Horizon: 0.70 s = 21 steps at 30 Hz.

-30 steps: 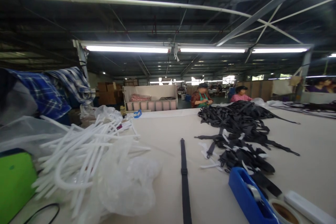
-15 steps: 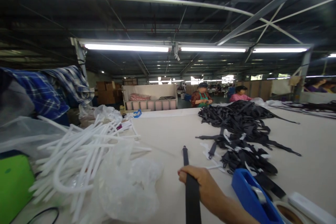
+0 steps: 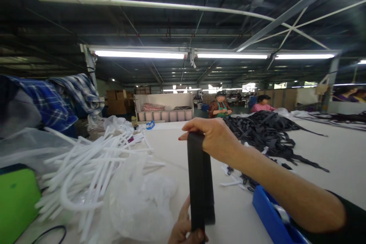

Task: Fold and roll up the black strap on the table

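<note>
My right hand (image 3: 213, 137) is raised above the table and grips the top end of a black strap (image 3: 198, 183), which hangs down doubled over. Low in the view, my left hand (image 3: 185, 230) pinches the strap's lower end; only its thumb and fingertips show. A pile of black straps (image 3: 265, 131) lies on the beige table (image 3: 171, 148) behind my right forearm. Beside my right arm sits a blue tape dispenser (image 3: 273, 221).
A bundle of white plastic tubes (image 3: 88, 164) and crumpled clear plastic bags (image 3: 140, 202) lie at the left, with a green box (image 3: 17, 198) at the near left edge. Plaid fabric (image 3: 54, 99) hangs at the far left. Two people (image 3: 220, 105) work at the table's far end.
My right hand has lifted the black strap off the table and up to chest height. My left hand has come into view and taken the strap's lower end.
</note>
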Each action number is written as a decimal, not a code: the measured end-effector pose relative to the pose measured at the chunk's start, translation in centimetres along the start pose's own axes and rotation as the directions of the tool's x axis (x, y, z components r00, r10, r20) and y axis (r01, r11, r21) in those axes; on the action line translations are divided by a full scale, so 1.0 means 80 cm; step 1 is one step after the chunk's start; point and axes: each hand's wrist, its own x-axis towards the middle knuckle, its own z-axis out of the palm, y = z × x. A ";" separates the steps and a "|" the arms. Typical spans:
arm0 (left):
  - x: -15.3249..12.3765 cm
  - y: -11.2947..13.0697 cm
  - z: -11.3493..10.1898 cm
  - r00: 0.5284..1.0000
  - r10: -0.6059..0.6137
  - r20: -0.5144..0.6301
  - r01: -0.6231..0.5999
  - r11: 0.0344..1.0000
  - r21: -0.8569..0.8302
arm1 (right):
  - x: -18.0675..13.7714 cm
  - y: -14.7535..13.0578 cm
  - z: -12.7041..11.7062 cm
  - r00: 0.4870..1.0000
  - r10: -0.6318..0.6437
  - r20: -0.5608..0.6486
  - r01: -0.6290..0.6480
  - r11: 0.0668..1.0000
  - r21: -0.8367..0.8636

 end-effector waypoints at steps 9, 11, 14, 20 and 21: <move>0.012 0.031 0.017 0.965 -0.088 0.249 0.173 0.923 -0.343 | 0.047 0.003 -0.031 0.986 0.025 -0.165 -0.043 0.993 -0.107; 0.010 0.041 0.016 0.967 -0.101 0.232 0.191 0.893 -0.407 | 0.058 0.004 -0.043 0.976 0.037 -0.216 -0.057 0.994 -0.088; 0.008 0.044 0.011 0.967 -0.128 0.220 0.207 0.896 -0.392 | 0.074 0.007 -0.059 0.963 0.024 -0.270 -0.052 0.994 -0.094; 0.007 0.024 0.000 0.969 -0.169 0.179 0.222 0.915 -0.338 | 0.103 0.015 -0.077 0.953 -0.001 -0.303 -0.043 0.990 -0.138; 0.008 0.022 -0.001 0.968 -0.176 0.181 0.227 0.918 -0.325 | 0.106 0.017 -0.079 0.952 -0.005 -0.305 -0.045 0.986 -0.158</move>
